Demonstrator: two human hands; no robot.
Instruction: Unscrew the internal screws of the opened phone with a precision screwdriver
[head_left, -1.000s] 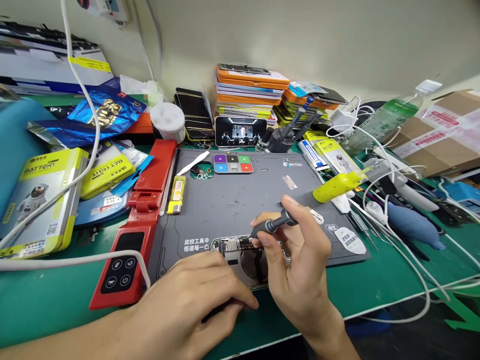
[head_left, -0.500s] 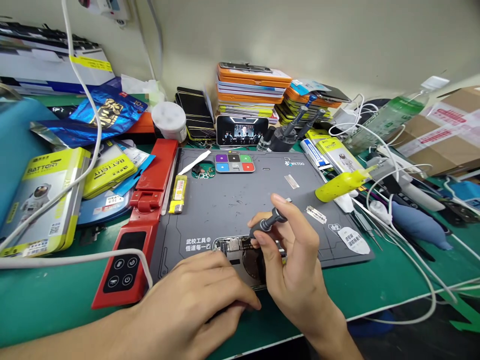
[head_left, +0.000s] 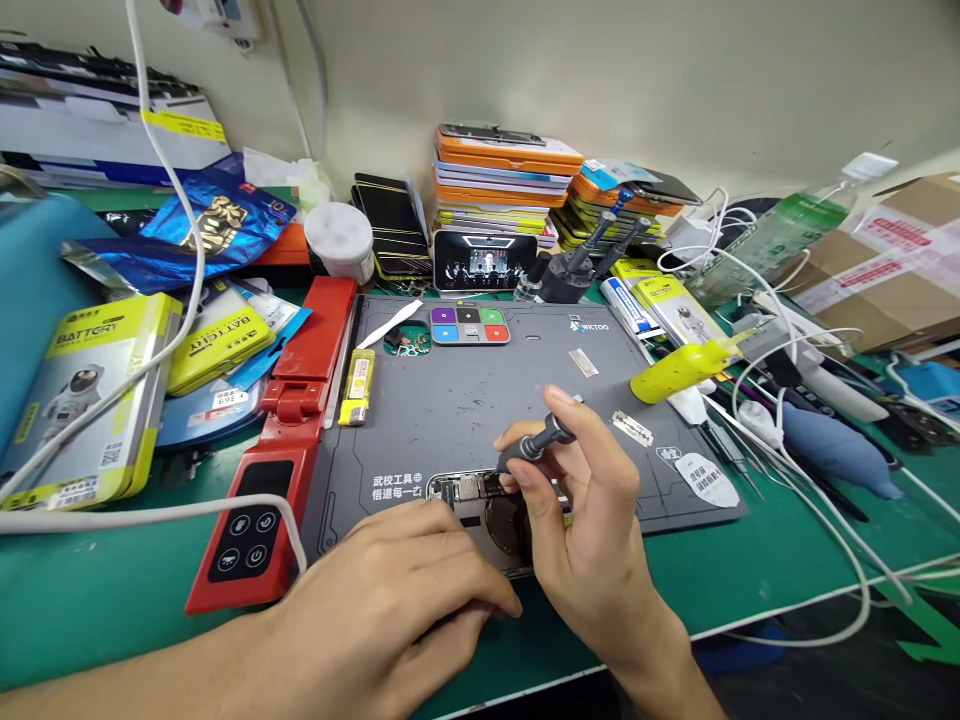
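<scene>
L hand [head_left: 390, 590] low at the near edge, palm down, fingers [head_left: 480, 598] curled inward and pressing flat, forearm coming in from bottom left. R hand [head_left: 592, 530] just beside it, raised on its heel, wrist bent, thumb and index pinched closed in a pen-style grip, other fingers tucked under. R forearm enters from bottom right.

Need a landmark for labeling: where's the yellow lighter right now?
In the head view, the lighter lies left of centre on the grey mat's left edge, beside the red device and below the white pry tool.
</scene>
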